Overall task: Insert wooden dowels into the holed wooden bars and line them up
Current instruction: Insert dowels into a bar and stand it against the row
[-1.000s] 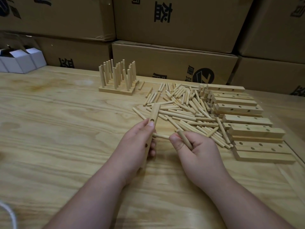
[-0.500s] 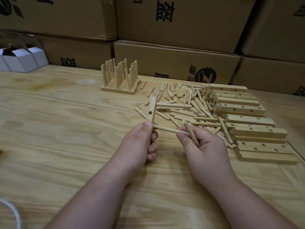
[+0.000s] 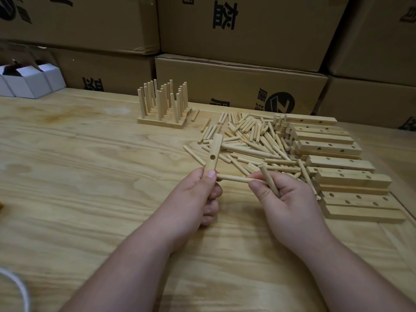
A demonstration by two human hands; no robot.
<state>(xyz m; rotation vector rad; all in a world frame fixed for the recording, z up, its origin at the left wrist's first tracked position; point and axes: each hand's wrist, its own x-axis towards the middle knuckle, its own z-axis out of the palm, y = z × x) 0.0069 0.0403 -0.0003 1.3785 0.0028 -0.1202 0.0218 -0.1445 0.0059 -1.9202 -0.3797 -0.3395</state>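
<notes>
My left hand [image 3: 195, 197] grips a holed wooden bar [image 3: 213, 154], held upright above the table with one hole showing. A dowel [image 3: 234, 178] sticks out sideways from the bar at my thumb. My right hand [image 3: 286, 199] pinches that dowel's far end with its fingertips and also holds a second dowel [image 3: 269, 180] slanting up out of the fist. A loose pile of dowels [image 3: 252, 140] lies behind my hands. Holed bars [image 3: 337, 163] are stacked to the right. At the back, finished bars with upright dowels [image 3: 164, 104] stand side by side.
Cardboard boxes [image 3: 238, 86] wall off the table's far edge. Small white boxes [image 3: 29, 81] sit at the far left. A white cord [image 3: 20, 287] lies at the near left corner. The wooden table [image 3: 90, 176] spreads out to the left of my hands.
My left hand has raised the bar off the table and tilted it upright. My right hand rose with it, keeping both dowels.
</notes>
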